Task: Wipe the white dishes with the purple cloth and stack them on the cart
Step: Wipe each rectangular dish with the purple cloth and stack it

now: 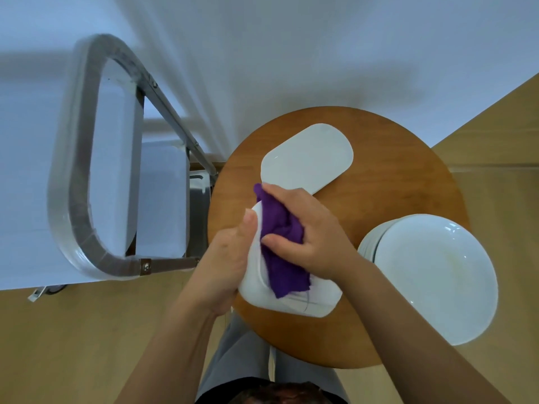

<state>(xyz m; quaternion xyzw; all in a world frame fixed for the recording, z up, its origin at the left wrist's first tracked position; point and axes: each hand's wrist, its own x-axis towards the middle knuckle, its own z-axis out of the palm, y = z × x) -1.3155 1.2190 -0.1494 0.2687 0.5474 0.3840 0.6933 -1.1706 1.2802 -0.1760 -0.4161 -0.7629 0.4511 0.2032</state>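
Note:
My left hand (pixel 227 266) grips the left edge of a white oblong dish (pixel 318 298) held over the round wooden table (pixel 388 158). My right hand (pixel 309 234) presses a bunched purple cloth (pixel 280 246) onto the dish's inner face; the cloth hangs down over the dish. A second white oblong dish (pixel 306 157) lies flat on the table beyond my hands. A stack of round white plates (pixel 434 272) stands at the table's right edge. The metal cart (pixel 75 158) is at the left, with its shelf (pixel 163 196) showing pale.
The cart's curved metal handle and frame bar (pixel 172 112) stand close to the table's left side. A white wall fills the top, and the wooden floor (pixel 73 339) lies below and to the right. My grey trouser legs show under the table's near edge.

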